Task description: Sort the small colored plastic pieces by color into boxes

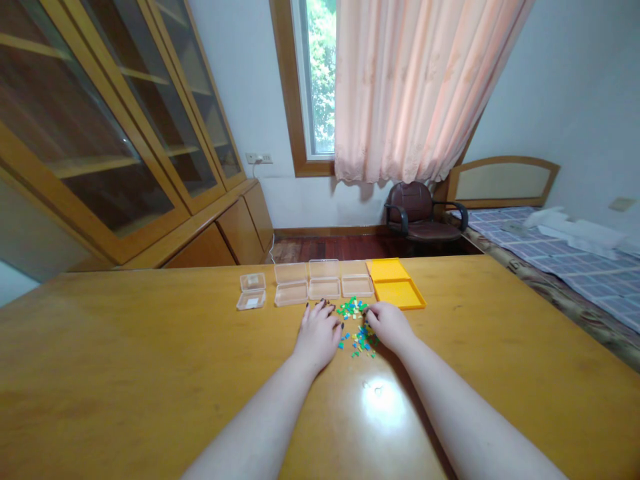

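Note:
Small green, blue, yellow and white pieces [353,307] lie scattered on the wooden table, with a second loose cluster [363,338] just nearer. My left hand [320,332] rests flat at the left edge of the pieces, fingers spread and nothing visible in it. At the right side of the pieces is my right hand [388,324], its fingers curled together and pointing down; whatever they hold, if anything, is too small to make out. Beyond the hands stand open clear plastic boxes [324,289] in a row, with an open yellow box [400,294] at the right end.
A small clear open box [251,300] with a white slip inside stands at the row's left end. The wooden table [125,360] stretches wide on both sides. Beyond its far edge are a brown chair [423,210], a bed and glass-fronted cabinets.

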A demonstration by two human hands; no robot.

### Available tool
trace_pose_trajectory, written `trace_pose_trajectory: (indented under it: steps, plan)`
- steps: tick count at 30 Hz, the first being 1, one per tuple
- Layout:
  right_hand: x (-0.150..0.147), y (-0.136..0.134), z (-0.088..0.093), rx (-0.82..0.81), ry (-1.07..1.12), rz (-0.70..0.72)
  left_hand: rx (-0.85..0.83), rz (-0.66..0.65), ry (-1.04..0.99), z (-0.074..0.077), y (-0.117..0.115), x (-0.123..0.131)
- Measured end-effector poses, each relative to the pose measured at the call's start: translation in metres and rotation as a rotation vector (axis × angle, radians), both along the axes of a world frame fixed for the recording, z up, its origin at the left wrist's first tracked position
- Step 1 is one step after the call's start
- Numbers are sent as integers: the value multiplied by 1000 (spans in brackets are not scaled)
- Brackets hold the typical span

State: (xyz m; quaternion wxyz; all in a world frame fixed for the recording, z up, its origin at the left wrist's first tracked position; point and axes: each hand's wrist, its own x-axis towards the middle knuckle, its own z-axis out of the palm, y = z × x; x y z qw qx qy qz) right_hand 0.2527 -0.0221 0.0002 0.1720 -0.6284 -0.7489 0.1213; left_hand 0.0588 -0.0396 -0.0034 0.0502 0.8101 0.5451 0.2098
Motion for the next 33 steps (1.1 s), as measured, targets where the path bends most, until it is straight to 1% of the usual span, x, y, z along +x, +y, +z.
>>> trace_pose_trajectory:
  steps: [4,8,15,18,22,25,30,33]
  plan:
    - [0,-1,0,10,-5,-18,27,64,7,-1,2,-1]
    - [0,-2,1,18,-11,-26,37,100,12,0,2,-2]
    - [0,-2,4,-61,43,-4,25,105,15,2,1,-1]
    - [0,-2,4,-60,60,16,21,99,11,0,2,-2]
    - [0,-1,3,-39,42,-25,11,89,-12,-1,2,-3]
    - [0,-1,2,-53,42,-33,-2,30,-26,1,1,-2]
    - [0,-2,4,-60,68,10,-57,-207,42,5,-7,1]
    - [-1,-2,5,-49,69,17,-109,-262,80,6,-10,2]
